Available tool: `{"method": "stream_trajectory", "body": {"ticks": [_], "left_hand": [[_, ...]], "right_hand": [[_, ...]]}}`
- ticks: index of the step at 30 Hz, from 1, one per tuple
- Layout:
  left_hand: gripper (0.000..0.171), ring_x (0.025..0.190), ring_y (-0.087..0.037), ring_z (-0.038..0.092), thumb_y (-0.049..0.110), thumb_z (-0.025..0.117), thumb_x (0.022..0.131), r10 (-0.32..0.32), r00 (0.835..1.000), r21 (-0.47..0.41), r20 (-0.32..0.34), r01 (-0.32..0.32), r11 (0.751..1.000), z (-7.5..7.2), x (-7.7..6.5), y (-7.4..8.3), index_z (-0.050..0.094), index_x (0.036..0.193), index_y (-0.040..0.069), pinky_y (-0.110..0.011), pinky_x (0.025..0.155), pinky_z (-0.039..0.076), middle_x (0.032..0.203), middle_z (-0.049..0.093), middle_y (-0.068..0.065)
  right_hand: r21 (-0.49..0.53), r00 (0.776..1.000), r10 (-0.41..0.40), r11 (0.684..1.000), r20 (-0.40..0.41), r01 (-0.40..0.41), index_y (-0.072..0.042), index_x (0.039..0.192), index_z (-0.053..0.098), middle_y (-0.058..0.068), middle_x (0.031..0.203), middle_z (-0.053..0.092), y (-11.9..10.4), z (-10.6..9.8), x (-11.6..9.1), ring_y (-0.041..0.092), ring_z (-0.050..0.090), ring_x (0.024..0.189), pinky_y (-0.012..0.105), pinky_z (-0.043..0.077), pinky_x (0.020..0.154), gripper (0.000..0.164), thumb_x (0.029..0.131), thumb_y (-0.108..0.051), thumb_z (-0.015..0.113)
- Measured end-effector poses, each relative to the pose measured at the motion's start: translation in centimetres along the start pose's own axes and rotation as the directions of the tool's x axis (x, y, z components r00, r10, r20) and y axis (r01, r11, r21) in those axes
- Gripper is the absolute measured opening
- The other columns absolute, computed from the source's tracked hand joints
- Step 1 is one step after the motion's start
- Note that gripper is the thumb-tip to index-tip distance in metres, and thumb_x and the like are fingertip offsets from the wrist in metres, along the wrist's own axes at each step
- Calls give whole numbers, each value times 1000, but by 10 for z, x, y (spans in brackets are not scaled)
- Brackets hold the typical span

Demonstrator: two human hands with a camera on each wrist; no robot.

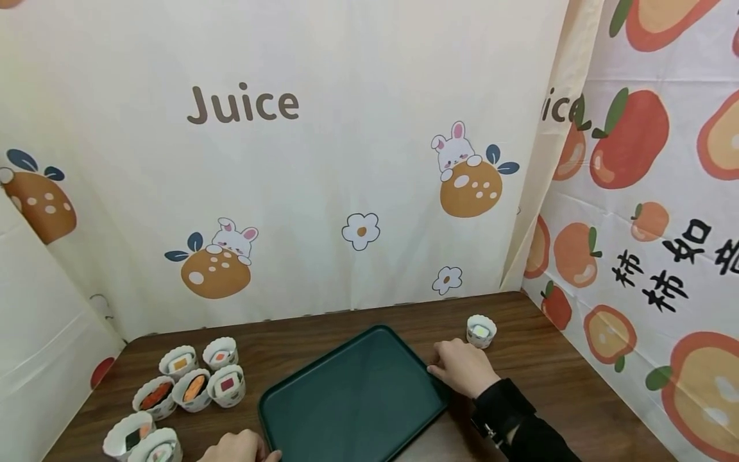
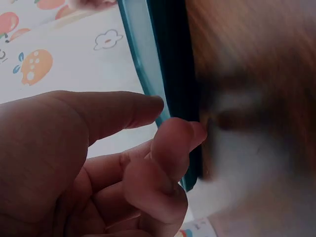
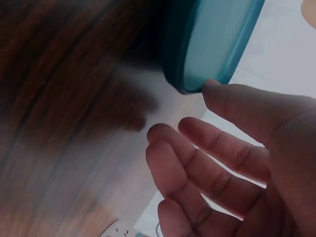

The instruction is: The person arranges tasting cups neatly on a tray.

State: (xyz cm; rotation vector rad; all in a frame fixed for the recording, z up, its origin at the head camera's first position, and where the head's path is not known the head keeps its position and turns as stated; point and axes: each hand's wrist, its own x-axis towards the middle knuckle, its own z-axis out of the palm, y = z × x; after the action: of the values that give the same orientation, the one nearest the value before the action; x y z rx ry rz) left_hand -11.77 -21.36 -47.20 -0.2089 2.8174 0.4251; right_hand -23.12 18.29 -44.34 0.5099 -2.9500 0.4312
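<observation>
A dark green rectangular tray (image 1: 358,398) lies at an angle on the wooden table. My left hand (image 1: 238,447) is at its left edge, cut off by the bottom of the head view. In the left wrist view, the left thumb (image 2: 133,108) lies over the tray's rim (image 2: 175,59) and the curled index finger meets its outer side, pinching the edge. At the right edge is my right hand (image 1: 464,371). Its thumb (image 3: 232,98) touches the tray's corner (image 3: 185,81) in the right wrist view, while the other fingers (image 3: 168,168) stay loosely bent, apart from the tray.
Several small white cups with sushi pieces, among them an orange-topped one (image 1: 192,389), stand grouped on the table's left. A single similar cup (image 1: 481,331) stands just beyond the right hand. Printed cloth (image 1: 323,179) hangs along the table's back and sides.
</observation>
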Motion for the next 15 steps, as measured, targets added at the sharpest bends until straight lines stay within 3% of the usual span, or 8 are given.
{"method": "stream_trajectory", "body": {"ticks": [6, 15], "left_hand": [[48, 61, -16, 54, 58, 80, 90, 44, 999, 31, 18, -45, 999, 57, 47, -39, 58, 66, 22, -37, 61, 43, 63, 57, 5], [44, 64, -17, 57, 49, 82, 91, 27, 998, 0, 51, -27, 1000, 59, 54, -36, 59, 68, 19, -39, 62, 47, 65, 59, 2]], "right_hand": [[31, 998, -54, 998, 17, 53, -17, 93, 79, -7, 77, 73, -5, 3, 5, 14, 68, 66, 35, 55, 57, 10, 89, -12, 86], [6, 998, -55, 998, 10, 55, -11, 96, 85, 4, 90, 81, -9, 7, 8, 22, 74, 74, 39, 60, 62, 10, 87, -7, 87]]}}
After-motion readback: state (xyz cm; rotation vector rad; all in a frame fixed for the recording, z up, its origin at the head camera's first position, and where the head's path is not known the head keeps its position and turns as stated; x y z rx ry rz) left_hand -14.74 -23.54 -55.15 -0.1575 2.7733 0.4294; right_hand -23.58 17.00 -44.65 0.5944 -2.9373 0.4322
